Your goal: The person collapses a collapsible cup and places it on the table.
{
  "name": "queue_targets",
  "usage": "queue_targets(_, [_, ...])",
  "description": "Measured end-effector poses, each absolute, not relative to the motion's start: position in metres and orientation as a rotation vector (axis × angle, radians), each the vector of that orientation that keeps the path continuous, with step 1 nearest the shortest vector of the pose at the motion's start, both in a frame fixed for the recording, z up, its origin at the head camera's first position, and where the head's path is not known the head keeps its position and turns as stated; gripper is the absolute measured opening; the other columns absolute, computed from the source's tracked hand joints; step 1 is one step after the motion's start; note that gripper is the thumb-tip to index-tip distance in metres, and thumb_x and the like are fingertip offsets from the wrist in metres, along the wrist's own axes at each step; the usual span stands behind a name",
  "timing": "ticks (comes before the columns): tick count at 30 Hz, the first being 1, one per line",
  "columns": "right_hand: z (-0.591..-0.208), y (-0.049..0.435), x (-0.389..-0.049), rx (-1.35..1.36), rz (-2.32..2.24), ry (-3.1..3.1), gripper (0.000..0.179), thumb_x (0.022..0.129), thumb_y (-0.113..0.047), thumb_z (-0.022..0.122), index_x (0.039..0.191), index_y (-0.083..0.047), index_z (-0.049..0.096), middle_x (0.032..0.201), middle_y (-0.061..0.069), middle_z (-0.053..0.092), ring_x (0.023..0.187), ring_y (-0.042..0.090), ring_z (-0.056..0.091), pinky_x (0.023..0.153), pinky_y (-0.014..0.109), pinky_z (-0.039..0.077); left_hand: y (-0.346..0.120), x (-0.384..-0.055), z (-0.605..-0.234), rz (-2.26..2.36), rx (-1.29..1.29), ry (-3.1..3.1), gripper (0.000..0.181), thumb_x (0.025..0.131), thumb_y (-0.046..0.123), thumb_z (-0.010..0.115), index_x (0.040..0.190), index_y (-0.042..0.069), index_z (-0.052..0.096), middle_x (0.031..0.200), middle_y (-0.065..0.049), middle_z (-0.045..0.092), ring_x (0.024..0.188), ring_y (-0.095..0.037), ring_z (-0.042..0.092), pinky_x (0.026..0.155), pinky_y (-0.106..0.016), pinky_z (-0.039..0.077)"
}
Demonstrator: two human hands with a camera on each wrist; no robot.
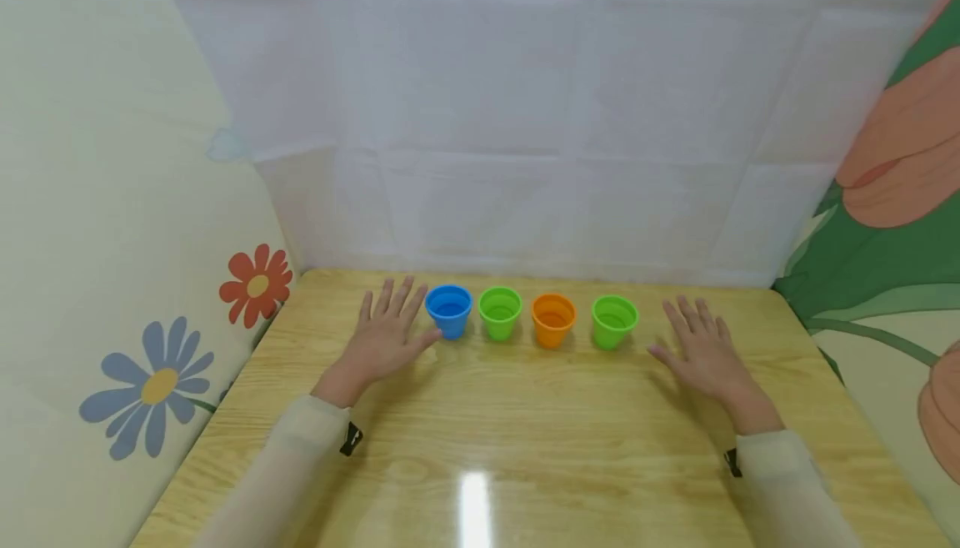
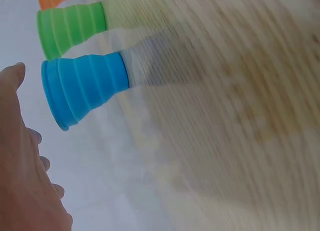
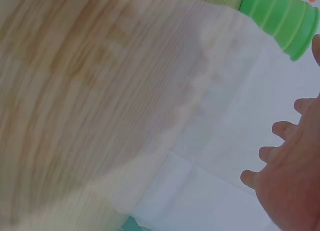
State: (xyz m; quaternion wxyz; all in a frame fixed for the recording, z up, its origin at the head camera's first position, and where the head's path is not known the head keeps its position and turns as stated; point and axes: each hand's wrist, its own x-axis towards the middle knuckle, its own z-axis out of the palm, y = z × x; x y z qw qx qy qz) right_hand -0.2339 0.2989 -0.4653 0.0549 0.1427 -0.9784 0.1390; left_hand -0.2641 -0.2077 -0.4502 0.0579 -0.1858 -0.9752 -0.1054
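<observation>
Side by side on the wooden table stand a blue cup (image 1: 450,314), a green cup (image 1: 499,314), an orange cup (image 1: 553,321) and, at the right end, a second green cup (image 1: 613,323). All are upright with ridged walls. My left hand (image 1: 384,341), fingers spread and straight, is just left of the blue cup (image 2: 87,88) and holds nothing. In the left wrist view its thumb is apart from that cup. To the right of the row, my right hand (image 1: 705,358) is spread too, with nothing in it. The right-end green cup (image 3: 280,21) is nearest to it.
A white cloth (image 1: 525,114) hangs behind the table (image 1: 525,423). Flower-patterned fabric (image 1: 135,198) borders the left side, and a panel with large tulips (image 1: 900,223) borders the right. A bright light reflection lies near the table's front.
</observation>
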Motion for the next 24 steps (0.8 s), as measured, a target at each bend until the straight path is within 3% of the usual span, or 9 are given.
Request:
queue_targets(8, [-0.468,0.286,-0.239,0.46,0.419,-2.989,0.08,0.093,-0.052,0.047,0.151,-0.016,0.003,0.155,0.017,0.0,0.14,0.038,-0.011,0.107,0.066,0.001,-0.187,-0.273,-0.453,-0.286,-0.578,-2.933,0.081,0.089,0.07,0.031,0.151,0.025,0.004,0.157,-0.001,-0.006,0.141,-0.029,-0.016,0.111,-0.059,-0.007])
queue_targets(17, [-0.47,0.271,-0.246,0.484,0.424,-2.974,0.082,0.092,-0.061,0.039,0.151,-0.016,0.004,0.156,0.015,-0.001,0.141,0.037,-0.011,0.108,0.065,0.002,-0.161,-0.281,-0.453,-0.244,-0.631,-2.928,0.08,0.09,0.064,0.039,0.151,0.023,0.007,0.157,-0.001,-0.006,0.141,-0.026,-0.016,0.112,-0.057,-0.006])
queue_targets(24, [-0.465,0.266,-0.251,0.476,0.385,-2.972,0.083,0.091,-0.062,0.039,0.151,-0.016,0.004,0.156,0.016,0.002,0.141,0.038,-0.007,0.108,0.065,0.003,-0.134,-0.284,-0.447,-0.22,-0.719,-2.912,0.081,0.09,0.068,0.032,0.151,0.022,0.005,0.157,-0.002,-0.008,0.141,-0.027,-0.016,0.112,-0.055,-0.007])
